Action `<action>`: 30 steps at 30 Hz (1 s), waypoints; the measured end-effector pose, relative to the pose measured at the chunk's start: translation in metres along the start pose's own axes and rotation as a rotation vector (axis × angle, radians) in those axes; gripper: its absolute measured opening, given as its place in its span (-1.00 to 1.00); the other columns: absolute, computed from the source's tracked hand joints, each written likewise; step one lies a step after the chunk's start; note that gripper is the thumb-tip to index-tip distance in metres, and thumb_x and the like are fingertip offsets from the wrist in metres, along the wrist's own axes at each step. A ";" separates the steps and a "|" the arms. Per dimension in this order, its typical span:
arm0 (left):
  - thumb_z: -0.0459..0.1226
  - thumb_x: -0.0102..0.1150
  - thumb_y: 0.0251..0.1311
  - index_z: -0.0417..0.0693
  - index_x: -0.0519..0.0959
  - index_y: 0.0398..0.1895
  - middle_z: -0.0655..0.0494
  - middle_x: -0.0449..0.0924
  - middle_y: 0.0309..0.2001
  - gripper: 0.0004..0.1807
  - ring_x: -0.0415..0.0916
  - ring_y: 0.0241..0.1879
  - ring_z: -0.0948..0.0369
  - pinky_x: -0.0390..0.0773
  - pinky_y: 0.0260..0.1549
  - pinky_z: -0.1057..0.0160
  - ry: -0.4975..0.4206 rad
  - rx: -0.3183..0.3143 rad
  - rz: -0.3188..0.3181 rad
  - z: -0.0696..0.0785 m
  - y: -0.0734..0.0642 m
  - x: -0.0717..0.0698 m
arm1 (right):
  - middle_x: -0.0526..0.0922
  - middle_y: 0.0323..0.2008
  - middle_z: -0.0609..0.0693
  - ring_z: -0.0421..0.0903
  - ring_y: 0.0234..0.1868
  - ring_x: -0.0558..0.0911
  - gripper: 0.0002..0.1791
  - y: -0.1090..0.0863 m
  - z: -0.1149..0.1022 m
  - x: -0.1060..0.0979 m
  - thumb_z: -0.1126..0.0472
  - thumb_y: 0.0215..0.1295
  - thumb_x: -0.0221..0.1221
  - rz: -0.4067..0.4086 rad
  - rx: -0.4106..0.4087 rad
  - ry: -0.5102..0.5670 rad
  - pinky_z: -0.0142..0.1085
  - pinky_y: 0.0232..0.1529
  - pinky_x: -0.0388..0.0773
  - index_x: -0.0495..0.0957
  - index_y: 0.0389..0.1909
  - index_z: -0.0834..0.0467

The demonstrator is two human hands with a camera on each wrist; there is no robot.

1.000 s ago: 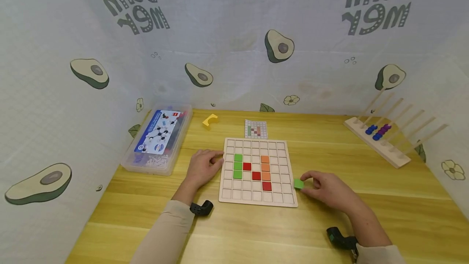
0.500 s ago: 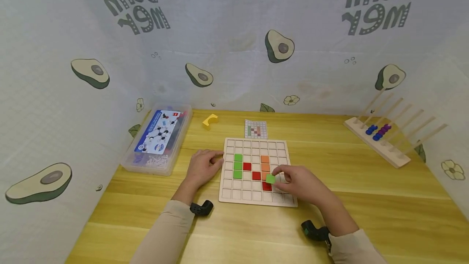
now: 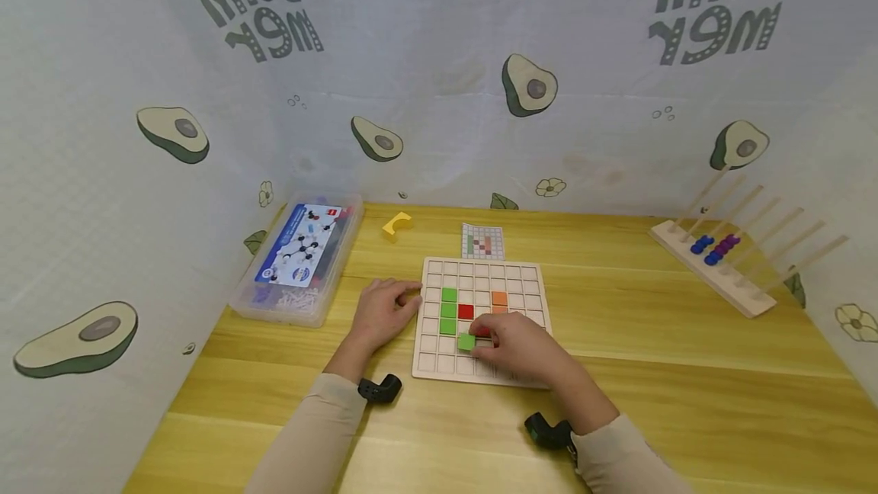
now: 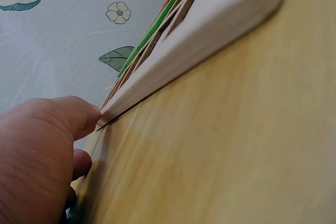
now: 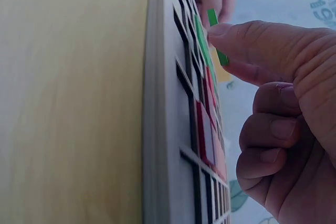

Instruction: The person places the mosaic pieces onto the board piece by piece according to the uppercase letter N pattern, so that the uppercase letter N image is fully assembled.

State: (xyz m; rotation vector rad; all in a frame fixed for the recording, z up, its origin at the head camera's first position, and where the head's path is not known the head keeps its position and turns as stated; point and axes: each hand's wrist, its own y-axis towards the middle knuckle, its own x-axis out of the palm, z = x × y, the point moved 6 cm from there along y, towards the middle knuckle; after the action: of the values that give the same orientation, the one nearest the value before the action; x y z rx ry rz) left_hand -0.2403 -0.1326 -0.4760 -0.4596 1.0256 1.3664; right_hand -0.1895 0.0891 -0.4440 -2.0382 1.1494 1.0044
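Observation:
A square wooden grid board (image 3: 444, 364) lies on the table, with a column of green tiles (image 3: 448, 310) inset left of its middle. My right hand (image 3: 517, 343) pinches a loose green square tile (image 3: 466, 341) between thumb and forefinger, low over the grid, down and right of that column. In the right wrist view the tile stands on edge above the board, and the other fingers are curled in. A red tile (image 3: 466, 312) and orange tiles (image 3: 499, 298) sit in other cells, some hidden under the hand. My left hand (image 3: 379, 312) rests its fingertips against the board's left edge.
Behind the board lies a small pattern card (image 3: 483, 241) with a coloured grid. A yellow arch block (image 3: 396, 226) and a clear plastic case (image 3: 299, 258) are at the back left. At the right stands a wooden peg rack (image 3: 713, 269) with blue and purple beads.
My right hand has carried the green tile leftward from beside the board's right edge, across the grid, to its lower left part. The left hand has stayed at the board's edge.

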 end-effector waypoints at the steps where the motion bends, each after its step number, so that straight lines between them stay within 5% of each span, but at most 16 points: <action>1: -0.08 0.27 0.36 0.16 0.73 0.08 0.27 0.60 -0.42 -0.72 0.36 -0.38 0.28 0.37 -0.18 0.19 -0.001 0.001 -0.001 0.000 0.000 0.000 | 0.50 -0.56 -0.21 -0.22 -0.48 0.41 -0.82 0.001 -0.003 0.001 0.08 0.24 0.39 0.002 -0.004 -0.006 -0.35 -0.39 0.35 0.69 -0.15 -0.04; 10: -0.05 0.23 0.39 0.18 0.72 0.11 0.28 0.60 -0.39 -0.70 0.37 -0.35 0.27 0.38 -0.15 0.18 -0.007 -0.024 -0.042 0.001 0.001 0.002 | 0.38 -0.71 -0.21 -0.27 -0.61 0.27 -0.80 0.010 -0.016 0.015 0.13 0.24 0.36 -0.026 -0.022 -0.011 -0.38 -0.51 0.26 0.71 -0.11 -0.01; 19: -0.07 0.26 0.36 0.16 0.72 0.09 0.27 0.60 -0.42 -0.71 0.36 -0.38 0.28 0.38 -0.17 0.17 -0.001 -0.009 -0.016 0.003 -0.002 0.000 | 0.37 -0.69 -0.20 -0.25 -0.60 0.25 -0.82 0.013 -0.023 0.019 0.16 0.24 0.36 0.004 -0.089 -0.045 -0.35 -0.50 0.27 0.69 -0.13 0.00; 30: -0.07 0.24 0.38 0.17 0.72 0.11 0.27 0.61 -0.40 -0.70 0.36 -0.36 0.27 0.35 -0.19 0.20 -0.005 -0.030 -0.028 0.001 -0.003 -0.001 | 0.52 -0.55 -0.20 -0.21 -0.50 0.43 -0.78 0.003 -0.006 -0.002 0.06 0.30 0.35 0.030 0.026 -0.020 -0.30 -0.40 0.39 0.70 -0.06 -0.04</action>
State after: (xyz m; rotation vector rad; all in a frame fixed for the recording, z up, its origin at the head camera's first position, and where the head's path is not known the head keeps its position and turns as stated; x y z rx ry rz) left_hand -0.2376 -0.1326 -0.4758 -0.4909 0.9921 1.3585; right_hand -0.1906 0.0842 -0.4395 -1.9918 1.1795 1.0175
